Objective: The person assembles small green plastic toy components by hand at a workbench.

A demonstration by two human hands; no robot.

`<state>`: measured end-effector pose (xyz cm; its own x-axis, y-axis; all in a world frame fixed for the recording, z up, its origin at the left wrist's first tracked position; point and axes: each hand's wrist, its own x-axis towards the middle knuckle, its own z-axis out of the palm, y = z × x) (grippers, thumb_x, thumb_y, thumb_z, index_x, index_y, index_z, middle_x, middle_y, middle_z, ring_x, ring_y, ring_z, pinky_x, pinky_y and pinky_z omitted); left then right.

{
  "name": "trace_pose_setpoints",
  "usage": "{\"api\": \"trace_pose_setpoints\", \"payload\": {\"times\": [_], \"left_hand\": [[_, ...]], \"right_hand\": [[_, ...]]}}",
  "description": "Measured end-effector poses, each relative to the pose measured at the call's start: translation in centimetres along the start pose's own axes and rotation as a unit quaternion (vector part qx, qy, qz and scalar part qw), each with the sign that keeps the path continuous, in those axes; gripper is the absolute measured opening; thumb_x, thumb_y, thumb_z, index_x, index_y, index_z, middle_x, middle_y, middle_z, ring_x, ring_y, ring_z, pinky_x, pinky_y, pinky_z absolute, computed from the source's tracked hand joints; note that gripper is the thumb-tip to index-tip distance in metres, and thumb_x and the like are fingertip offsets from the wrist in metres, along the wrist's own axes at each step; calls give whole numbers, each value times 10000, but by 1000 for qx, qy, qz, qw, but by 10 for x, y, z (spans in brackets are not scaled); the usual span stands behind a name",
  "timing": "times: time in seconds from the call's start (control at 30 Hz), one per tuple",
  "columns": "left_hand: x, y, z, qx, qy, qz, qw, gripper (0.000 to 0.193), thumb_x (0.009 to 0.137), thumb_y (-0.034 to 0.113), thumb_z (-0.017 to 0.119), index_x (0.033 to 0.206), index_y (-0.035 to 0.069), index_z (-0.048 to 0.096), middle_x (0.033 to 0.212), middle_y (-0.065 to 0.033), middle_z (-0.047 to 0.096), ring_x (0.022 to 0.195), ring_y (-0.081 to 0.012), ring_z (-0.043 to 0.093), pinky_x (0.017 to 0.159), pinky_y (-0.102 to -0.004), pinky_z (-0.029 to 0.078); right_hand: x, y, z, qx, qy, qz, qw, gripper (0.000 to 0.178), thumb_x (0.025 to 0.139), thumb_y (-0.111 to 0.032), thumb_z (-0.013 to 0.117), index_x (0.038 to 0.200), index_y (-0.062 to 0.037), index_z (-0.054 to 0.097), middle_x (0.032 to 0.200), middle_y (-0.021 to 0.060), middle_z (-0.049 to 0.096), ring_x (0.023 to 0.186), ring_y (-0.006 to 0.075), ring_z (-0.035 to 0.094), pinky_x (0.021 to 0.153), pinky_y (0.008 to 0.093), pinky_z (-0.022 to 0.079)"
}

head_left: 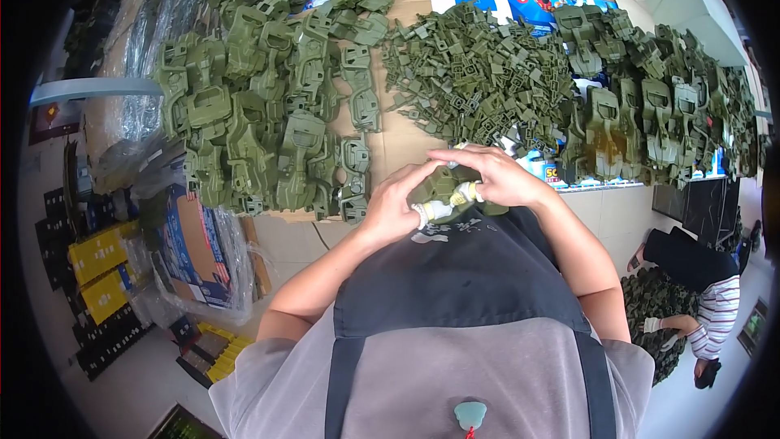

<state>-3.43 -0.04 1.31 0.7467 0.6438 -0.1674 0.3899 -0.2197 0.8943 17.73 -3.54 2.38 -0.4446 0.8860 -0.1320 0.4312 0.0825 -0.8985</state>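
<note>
Spreading across the upper half of the view, a cardboard-covered worktop (406, 142) is seen, loaded with olive-green plastic toy parts. On its left side a large heap of bigger green shells (260, 106) is piled, and on the right a second row of similar shells (650, 110) is stood close together. Between the two, a mound of small green pieces (479, 77) is heaped, well apart from neither pile. Beside the worktop on the left, flattened cardboard boxes in clear plastic wrap (199, 252) are leaned, with yellow packs (101, 264) lying near them on the floor. At the lower right another person in a striped sleeve (719, 317) is seated on the floor. In the middle, just in front of the dark apron (463, 276), a small green toy part (443, 187) is gripped between both hands: the left hand (390, 207) is closed on it from the left, the right hand (496, 175) is curled over it from above, and taped fingertips (422, 213) are pressed against it.
</note>
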Motion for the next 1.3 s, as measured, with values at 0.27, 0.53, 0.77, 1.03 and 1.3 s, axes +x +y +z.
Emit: {"api": "trace_pose_setpoints", "payload": {"times": [0.27, 0.53, 0.77, 1.03, 1.3], "left_hand": [[21, 4, -20, -119, 84, 102, 984, 1089, 604, 239, 788, 1383, 48, 50, 1413, -183, 145, 1307, -303, 188, 1055, -386, 208], [41, 26, -12, -175, -6, 89, 981, 677, 833, 267, 528, 1381, 59, 190, 1415, -135, 229, 1311, -236, 204, 1056, -319, 163], [28, 12, -17, -44, -123, 65, 989, 779, 787, 246, 606, 1388, 65, 144, 1367, -199, 292, 1246, -276, 332, 1020, -351, 258], [39, 15, -38, 8, 14, 165, 986, 1154, 511, 105, 826, 1393, 103, 81, 1294, -171, 346, 1125, -255, 456, 914, -356, 413], [27, 14, -15, -83, 45, 191, 977, 1046, 623, 103, 775, 1396, 129, 71, 1377, -214, 214, 1188, -336, 389, 952, -410, 368]], "right_hand": [[-9, 11, -4, 239, 229, -20, 943, 744, 735, -409, 647, 1329, -86, 335, 1317, 95, 403, 1182, 251, 426, 975, 398, 340], [-25, -13, 10, 143, 338, -83, 926, 736, 725, -179, 657, 1343, -62, 277, 1354, 117, 285, 1239, 242, 319, 1003, 360, 293], [-46, -23, -4, 33, 209, -68, 975, 763, 634, -40, 608, 1335, -169, 337, 1143, 132, 472, 1051, 310, 476, 902, 372, 385], [-69, -19, -16, 244, 341, -56, 906, 695, 661, -134, 720, 1276, -73, 404, 1185, 99, 438, 1109, 220, 433, 946, 333, 343], [-82, -18, -9, 113, 366, -18, 924, 601, 634, -189, 738, 1167, -62, 490, 1153, 94, 499, 1113, 224, 453, 949, 336, 342]]}}
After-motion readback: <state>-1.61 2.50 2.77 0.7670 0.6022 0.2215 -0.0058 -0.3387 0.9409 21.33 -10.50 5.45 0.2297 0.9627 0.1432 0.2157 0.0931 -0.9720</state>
